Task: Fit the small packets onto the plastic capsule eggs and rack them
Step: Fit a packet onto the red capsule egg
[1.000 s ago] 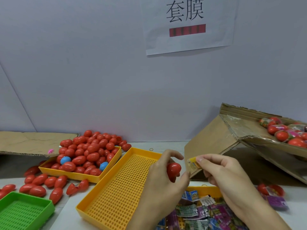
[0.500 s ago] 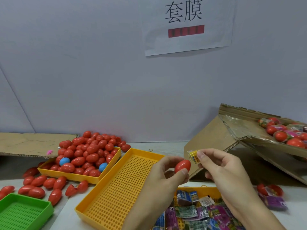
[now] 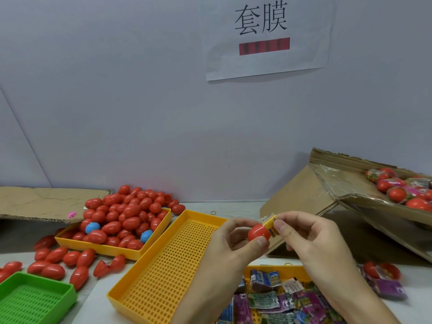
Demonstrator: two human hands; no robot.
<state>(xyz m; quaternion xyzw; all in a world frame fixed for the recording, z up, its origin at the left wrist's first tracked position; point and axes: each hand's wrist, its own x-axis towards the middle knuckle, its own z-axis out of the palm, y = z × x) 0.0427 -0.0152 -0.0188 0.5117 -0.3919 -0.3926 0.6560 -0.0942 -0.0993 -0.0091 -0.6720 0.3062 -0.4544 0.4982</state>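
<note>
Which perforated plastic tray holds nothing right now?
The long yellow perforated tray at centre; the far yellow tray holds red capsule eggs. The green tray is partly cropped.

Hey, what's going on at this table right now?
A person is sleeving toy eggs. The left hand holds a red capsule egg, and the right hand pinches a small yellow packet against its end, just starting to fit it on. The perforated yellow tray in front holds nothing yet. Bare red eggs fill another tray on the left; finished ones sit in the cardboard box on the right.
</note>
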